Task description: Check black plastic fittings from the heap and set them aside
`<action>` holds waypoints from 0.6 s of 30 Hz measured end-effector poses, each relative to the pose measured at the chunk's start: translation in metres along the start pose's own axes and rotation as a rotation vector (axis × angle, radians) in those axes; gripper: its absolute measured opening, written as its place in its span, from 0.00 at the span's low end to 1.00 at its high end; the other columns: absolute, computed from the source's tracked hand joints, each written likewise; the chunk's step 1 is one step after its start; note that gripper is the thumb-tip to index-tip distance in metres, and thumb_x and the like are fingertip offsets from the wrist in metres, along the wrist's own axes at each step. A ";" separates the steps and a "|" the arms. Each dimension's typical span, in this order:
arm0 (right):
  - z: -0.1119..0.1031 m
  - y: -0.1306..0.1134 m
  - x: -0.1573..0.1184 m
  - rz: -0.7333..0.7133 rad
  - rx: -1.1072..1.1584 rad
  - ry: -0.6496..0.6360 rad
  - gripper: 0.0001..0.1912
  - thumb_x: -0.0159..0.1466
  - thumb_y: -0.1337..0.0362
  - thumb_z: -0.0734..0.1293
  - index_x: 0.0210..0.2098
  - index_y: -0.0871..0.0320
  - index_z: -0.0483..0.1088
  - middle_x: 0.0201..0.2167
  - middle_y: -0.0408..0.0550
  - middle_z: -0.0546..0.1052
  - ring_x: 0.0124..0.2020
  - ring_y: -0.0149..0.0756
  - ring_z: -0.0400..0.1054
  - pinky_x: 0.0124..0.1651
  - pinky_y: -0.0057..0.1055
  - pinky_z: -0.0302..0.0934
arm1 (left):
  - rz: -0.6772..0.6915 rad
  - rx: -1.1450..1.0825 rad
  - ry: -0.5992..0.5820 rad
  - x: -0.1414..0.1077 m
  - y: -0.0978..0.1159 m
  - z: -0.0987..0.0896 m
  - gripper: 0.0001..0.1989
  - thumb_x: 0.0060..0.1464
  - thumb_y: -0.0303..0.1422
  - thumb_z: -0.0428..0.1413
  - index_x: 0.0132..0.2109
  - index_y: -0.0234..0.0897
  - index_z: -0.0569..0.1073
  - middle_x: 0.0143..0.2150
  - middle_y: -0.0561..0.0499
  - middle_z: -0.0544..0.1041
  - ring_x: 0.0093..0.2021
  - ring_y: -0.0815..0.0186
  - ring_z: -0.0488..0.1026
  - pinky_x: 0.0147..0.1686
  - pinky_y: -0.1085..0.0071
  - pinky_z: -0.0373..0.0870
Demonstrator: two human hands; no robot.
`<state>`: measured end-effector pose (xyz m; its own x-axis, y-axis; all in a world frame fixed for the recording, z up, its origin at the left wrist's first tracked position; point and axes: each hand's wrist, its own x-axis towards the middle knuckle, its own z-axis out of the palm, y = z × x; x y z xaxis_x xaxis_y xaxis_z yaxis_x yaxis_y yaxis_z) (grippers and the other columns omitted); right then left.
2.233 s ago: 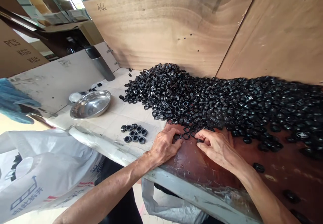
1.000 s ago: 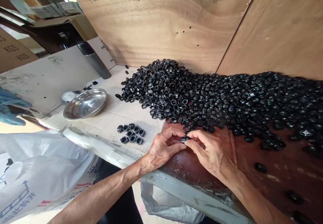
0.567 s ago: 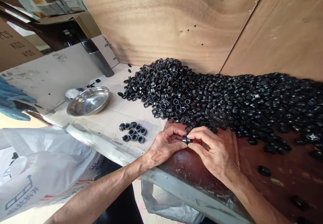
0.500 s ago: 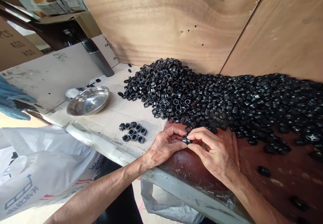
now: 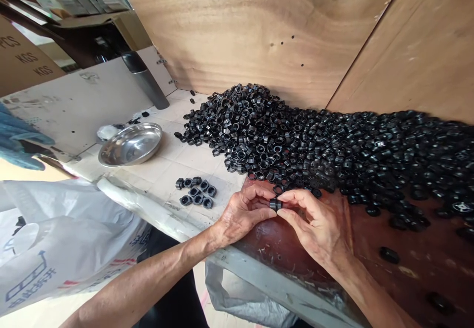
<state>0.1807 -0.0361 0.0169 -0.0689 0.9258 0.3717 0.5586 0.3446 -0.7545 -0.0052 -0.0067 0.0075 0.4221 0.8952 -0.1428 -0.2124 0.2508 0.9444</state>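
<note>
Between the fingertips of both hands is a small black plastic cap [image 5: 275,203], ribbed at its side. My left hand [image 5: 242,215] pinches it from the left with thumb and fingers. From the right, my right hand [image 5: 313,219] grips its other end the same way. Both hands are just above the red-brown sheet near the table's front edge. A small cluster of black caps [image 5: 197,192] lies on the pale tabletop to the left of my left hand. Behind my hands rises a heap of black rings [image 5: 244,126], merging rightward into a heap of black round parts [image 5: 392,155].
A steel bowl [image 5: 131,145] sits at the left, with a dark flask [image 5: 146,81] behind it. Wooden boards [image 5: 259,27] wall the back. White sacks [image 5: 66,249] hang below the left edge. A few loose black parts [image 5: 388,254] lie on the right.
My hands stay together around the cap, which is turned slightly between the fingertips. The whole view has shifted a little; the cluster and heaps look unchanged.
</note>
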 end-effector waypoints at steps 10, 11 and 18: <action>0.009 0.014 -0.008 0.055 0.003 -0.021 0.06 0.67 0.61 0.67 0.43 0.54 0.73 0.35 0.47 0.81 0.32 0.37 0.76 0.36 0.31 0.71 | 0.224 0.306 0.000 0.000 -0.010 -0.009 0.12 0.55 0.33 0.66 0.47 0.38 0.79 0.47 0.47 0.81 0.46 0.60 0.80 0.49 0.65 0.78; 0.008 0.013 -0.007 0.064 0.015 -0.024 0.06 0.67 0.61 0.68 0.42 0.54 0.73 0.34 0.47 0.81 0.32 0.37 0.76 0.35 0.31 0.71 | 0.225 0.303 0.000 0.000 -0.010 -0.009 0.12 0.55 0.33 0.66 0.46 0.38 0.79 0.47 0.47 0.81 0.46 0.60 0.80 0.49 0.65 0.78; 0.003 0.008 -0.002 -0.085 0.078 -0.038 0.08 0.66 0.70 0.67 0.40 0.54 0.77 0.39 0.48 0.81 0.42 0.38 0.76 0.47 0.33 0.71 | -0.009 0.068 0.025 0.001 -0.003 -0.004 0.14 0.49 0.30 0.70 0.44 0.35 0.79 0.39 0.49 0.83 0.40 0.62 0.81 0.48 0.64 0.78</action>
<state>0.1825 -0.0351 0.0082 -0.1453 0.8975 0.4163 0.4832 0.4316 -0.7617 -0.0076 -0.0056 0.0037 0.4011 0.9023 -0.1581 -0.1481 0.2342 0.9608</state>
